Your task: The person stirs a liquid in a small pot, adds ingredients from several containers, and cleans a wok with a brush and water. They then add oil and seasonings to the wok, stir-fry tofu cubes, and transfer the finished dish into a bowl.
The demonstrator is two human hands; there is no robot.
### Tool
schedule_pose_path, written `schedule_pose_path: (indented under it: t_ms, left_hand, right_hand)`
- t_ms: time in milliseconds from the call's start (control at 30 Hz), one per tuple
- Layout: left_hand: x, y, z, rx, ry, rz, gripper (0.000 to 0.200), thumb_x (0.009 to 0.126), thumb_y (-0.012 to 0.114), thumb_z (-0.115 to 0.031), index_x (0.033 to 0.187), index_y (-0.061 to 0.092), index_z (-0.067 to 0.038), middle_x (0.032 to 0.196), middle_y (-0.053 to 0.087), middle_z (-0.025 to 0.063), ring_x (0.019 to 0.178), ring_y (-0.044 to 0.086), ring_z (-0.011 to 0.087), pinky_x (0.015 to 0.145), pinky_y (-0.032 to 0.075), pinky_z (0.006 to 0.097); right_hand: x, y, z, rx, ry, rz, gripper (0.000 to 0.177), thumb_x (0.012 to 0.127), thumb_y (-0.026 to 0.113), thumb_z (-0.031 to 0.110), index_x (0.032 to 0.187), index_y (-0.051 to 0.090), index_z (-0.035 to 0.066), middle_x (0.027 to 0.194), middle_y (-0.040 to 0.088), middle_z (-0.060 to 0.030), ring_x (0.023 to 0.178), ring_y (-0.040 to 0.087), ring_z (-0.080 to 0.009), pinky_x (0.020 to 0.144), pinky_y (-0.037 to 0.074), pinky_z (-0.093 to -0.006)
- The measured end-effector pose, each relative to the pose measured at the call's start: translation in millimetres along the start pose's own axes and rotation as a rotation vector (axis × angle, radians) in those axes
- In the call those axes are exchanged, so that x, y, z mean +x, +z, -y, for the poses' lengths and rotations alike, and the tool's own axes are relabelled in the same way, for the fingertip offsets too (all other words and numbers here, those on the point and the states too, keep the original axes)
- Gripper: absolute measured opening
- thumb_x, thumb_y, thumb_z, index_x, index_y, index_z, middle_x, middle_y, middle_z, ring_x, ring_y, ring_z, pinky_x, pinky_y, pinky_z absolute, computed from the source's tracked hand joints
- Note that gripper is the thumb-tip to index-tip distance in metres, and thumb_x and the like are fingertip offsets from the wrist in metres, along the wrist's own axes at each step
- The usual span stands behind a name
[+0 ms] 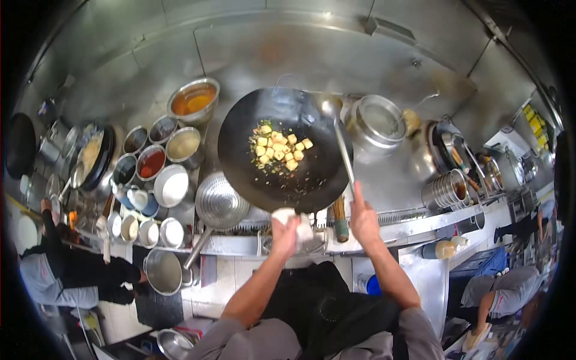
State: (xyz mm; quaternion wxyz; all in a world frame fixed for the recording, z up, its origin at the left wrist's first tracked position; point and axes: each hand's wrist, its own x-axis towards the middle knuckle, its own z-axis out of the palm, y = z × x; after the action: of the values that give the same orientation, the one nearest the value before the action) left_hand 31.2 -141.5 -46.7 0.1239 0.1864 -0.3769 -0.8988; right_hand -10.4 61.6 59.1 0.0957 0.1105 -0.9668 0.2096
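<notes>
A large black wok [240, 147] sits on the range in front of me. In it lie pale yellow cubes, perhaps tofu [279, 146], among chopped green and reddish bits. My left hand [285, 235] is closed on a folded white cloth [307, 230] at the wok's near rim; whether the fingers also grip the rim is hidden. A long-handled metal ladle [344, 144] is held by the end of its handle in my right hand [364, 221]. Its bowl rests at the wok's far right edge, apart from the cubes. Between my hands stands a bamboo wok brush [341, 222].
Left of the wok are a perforated strainer [222, 201], several seasoning pots [171, 186] and a bowl of orange liquid [193, 103]. On the right stands a metal pot [378, 123]. Co-workers are at far left [66, 282] and lower right [504, 291].
</notes>
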Motion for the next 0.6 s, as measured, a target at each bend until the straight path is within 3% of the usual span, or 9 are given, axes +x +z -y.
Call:
schedule_pose_path:
  t_ms: [67, 100, 167, 200, 300, 367, 467, 500, 600]
  left_hand:
    - [-16.1, 3.9, -18.1, 0.227, 0.112, 0.068, 0.046, 0.084, 0.060, 0.001, 0.122, 0.033, -0.003, 0.105, 0.053, 0.0096, 0.095, 0.055, 0.0158, 0.080, 0.051, 0.0317]
    - [-7.5, 1.6, -20.2, 0.224, 0.120, 0.074, 0.046, 0.084, 0.060, 0.001, 0.122, 0.033, -0.003, 0.105, 0.053, 0.0096, 0.095, 0.055, 0.0158, 0.080, 0.051, 0.0317]
    - [1.4, -22.5, -13.0, 0.618, 0.126, 0.032, 0.045, 0.082, 0.059, 0.000, 0.118, 0.034, -0.001, 0.103, 0.052, 0.0100, 0.093, 0.054, 0.0165, 0.078, 0.050, 0.0320]
    - [2.0, -23.2, -14.1, 0.605, 0.151, -0.006, 0.047, 0.082, 0.060, 0.001, 0.122, 0.037, -0.004, 0.101, 0.055, 0.0065, 0.087, 0.055, 0.0150, 0.071, 0.050, 0.0305]
    - [-13.7, -7.5, -38.1, 0.434, 0.046, -0.056, 0.034, 0.083, 0.059, -0.004, 0.114, 0.045, -0.002, 0.098, 0.057, 0.0080, 0.081, 0.058, 0.0171, 0.068, 0.051, 0.0330]
    - [-17.3, -0.9, -64.1, 0.092, -0.337, 0.046, 0.019, 0.086, 0.057, -0.011, 0.104, 0.054, -0.005, 0.092, 0.061, 0.0078, 0.072, 0.060, 0.0192, 0.063, 0.051, 0.0335]
    - [40.5, -24.3, -52.3, 0.054, -0.468, 0.040, 0.011, 0.089, 0.057, -0.019, 0.098, 0.059, -0.013, 0.083, 0.064, 0.0037, 0.072, 0.063, 0.0180, 0.056, 0.049, 0.0316]
    - [29.2, -14.0, -68.8, 0.005, -0.449, 0.037, 0.009, 0.089, 0.059, -0.021, 0.095, 0.059, -0.013, 0.085, 0.064, 0.0035, 0.072, 0.063, 0.0173, 0.055, 0.048, 0.0322]
    - [15.9, -17.4, -61.5, -0.083, -0.483, 0.075, 0.012, 0.088, 0.063, -0.023, 0.094, 0.059, -0.013, 0.087, 0.064, 0.0043, 0.074, 0.063, 0.0182, 0.063, 0.051, 0.0332]
  right_hand:
    - [-10.8, 11.4, 15.1, 0.229, -0.002, 0.111, 0.062, 0.095, 0.051, 0.011, 0.151, 0.024, 0.004, 0.069, 0.058, -0.0230, 0.053, 0.060, -0.0390, 0.052, 0.050, -0.0479]
    - [-11.8, -10.8, 49.8, 0.464, 0.158, 0.264, 0.062, 0.097, 0.051, 0.014, 0.151, 0.023, 0.003, 0.066, 0.056, -0.0177, 0.049, 0.058, -0.0314, 0.048, 0.049, -0.0440]
    - [-16.6, -24.1, 85.0, 0.983, 0.430, 0.509, 0.065, 0.099, 0.051, 0.019, 0.153, 0.019, 0.004, 0.063, 0.051, -0.0048, 0.046, 0.049, -0.0128, 0.041, 0.045, -0.0316]
    - [-9.2, -28.8, 100.5, 1.149, 0.571, 0.589, 0.065, 0.100, 0.051, 0.019, 0.154, 0.017, 0.006, 0.065, 0.051, -0.0028, 0.047, 0.046, -0.0123, 0.041, 0.042, -0.0284]
    - [18.6, -23.6, 104.9, 1.624, 0.836, 0.786, 0.033, 0.100, 0.052, 0.018, 0.129, 0.041, 0.007, 0.072, 0.050, -0.0017, 0.050, 0.046, -0.0069, 0.041, 0.039, -0.0230]
    - [33.4, -19.8, 96.8, 1.936, 1.038, 0.935, 0.006, 0.100, 0.051, 0.015, 0.100, 0.045, 0.012, 0.074, 0.049, -0.0008, 0.051, 0.046, -0.0023, 0.040, 0.035, -0.0184]
    - [26.7, -7.7, 100.3, 1.847, 1.021, 0.851, 0.006, 0.100, 0.051, 0.017, 0.103, 0.047, 0.013, 0.072, 0.050, -0.0004, 0.048, 0.044, -0.0023, 0.038, 0.034, -0.0183]
    - [21.2, -25.6, 112.4, 1.639, 0.948, 0.844, 0.009, 0.099, 0.053, 0.021, 0.101, 0.048, 0.014, 0.071, 0.051, 0.0001, 0.045, 0.043, -0.0025, 0.037, 0.033, -0.0183]
    - [25.3, -37.7, 109.4, 1.569, 0.753, 0.763, 0.014, 0.099, 0.053, 0.022, 0.106, 0.049, 0.011, 0.064, 0.048, 0.0027, 0.045, 0.042, -0.0035, 0.037, 0.033, -0.0196]
